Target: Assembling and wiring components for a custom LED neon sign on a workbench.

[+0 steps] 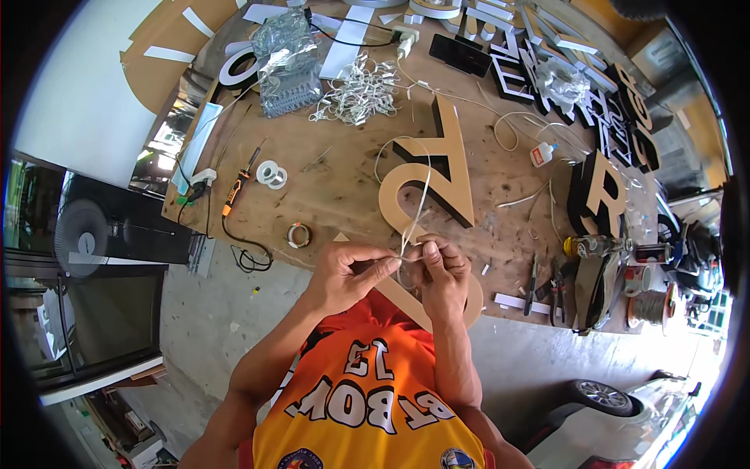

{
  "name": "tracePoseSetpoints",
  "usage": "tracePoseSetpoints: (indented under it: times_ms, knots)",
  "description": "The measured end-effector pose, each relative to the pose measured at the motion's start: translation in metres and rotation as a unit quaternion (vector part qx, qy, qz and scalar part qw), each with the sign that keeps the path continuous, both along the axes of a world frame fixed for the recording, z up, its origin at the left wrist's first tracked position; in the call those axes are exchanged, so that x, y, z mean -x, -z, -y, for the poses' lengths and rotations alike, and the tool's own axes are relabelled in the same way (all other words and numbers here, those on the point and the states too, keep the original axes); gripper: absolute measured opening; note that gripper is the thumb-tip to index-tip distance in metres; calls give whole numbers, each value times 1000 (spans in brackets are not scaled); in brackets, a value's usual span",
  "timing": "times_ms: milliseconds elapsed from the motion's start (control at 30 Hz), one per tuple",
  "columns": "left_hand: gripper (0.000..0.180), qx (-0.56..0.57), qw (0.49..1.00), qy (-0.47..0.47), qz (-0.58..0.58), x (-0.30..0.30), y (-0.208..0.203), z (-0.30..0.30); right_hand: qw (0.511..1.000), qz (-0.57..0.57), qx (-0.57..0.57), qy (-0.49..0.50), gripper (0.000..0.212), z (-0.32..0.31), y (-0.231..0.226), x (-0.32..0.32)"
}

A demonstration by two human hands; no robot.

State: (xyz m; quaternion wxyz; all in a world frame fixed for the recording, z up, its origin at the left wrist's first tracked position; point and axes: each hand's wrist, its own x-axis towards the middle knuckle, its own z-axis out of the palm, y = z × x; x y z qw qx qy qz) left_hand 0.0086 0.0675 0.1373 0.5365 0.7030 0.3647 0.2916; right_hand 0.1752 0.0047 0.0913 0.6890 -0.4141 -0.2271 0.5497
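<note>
At the near edge of the workbench, my left hand [358,272] pinches a thin white wire [426,187] between thumb and forefinger. My right hand [442,273] grips the same wire close beside it, thumb against curled fingers. From my fingers the wire loops up over a large tan letter-shaped sign [457,168] with dark sides, lying on the bench. The sign's lower part passes under my hands and comes out near my lap, partly hidden. What the fingertips join or twist is too small to make out.
To the left lie a soldering iron [241,184], a solder spool [271,174] and a tape roll [298,234]. Tangled white LED strings [361,90] sit farther back. Right of me are a glue bottle [542,154], another letter sign [601,195], pliers [557,293] and a glass jar [594,247].
</note>
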Motion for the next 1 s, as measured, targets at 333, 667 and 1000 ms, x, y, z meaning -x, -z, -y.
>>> tracePoseSetpoints:
  times_ms: [333, 667, 1000]
  knots:
    - [13, 7, 996, -83, 20, -9, 13, 12, 999, -26, -29, 15, 18, 1, 2, 10]
    - [11, 95, 994, -55, 22, -4, 20, 1, 998, 42, -11, -38, 21, 3, -3, 8]
    - [18, 45, 994, 53, 90, -6, 21, -29, 986, 3, 92, -141, 16, 1, -1, 0]
